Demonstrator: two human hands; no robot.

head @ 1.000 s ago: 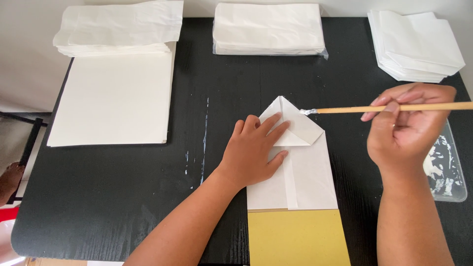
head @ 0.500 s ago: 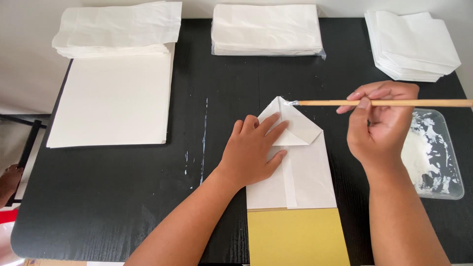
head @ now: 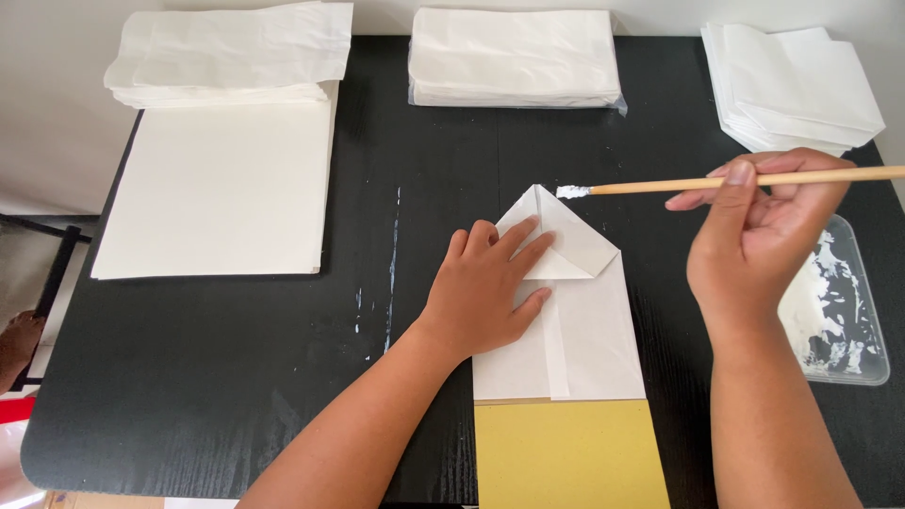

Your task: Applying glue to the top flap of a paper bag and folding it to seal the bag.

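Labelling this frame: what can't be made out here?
Head view only:
- Folded white paper: part under left hand hidden.
- Brush: handle end cut off by right edge; grip partly hidden by right hand.
- Glue tray: near side hidden behind right hand.

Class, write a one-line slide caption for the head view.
Left hand presses a folded white paper flat; right hand holds a paste-tipped brush beside its peak.

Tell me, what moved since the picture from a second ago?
The right hand slid the wooden brush leftward, so its white tip now sits just beside the peak of the folded paper bag. The left hand stayed flat on the bag. The paper stacks and the glue tray stayed put.
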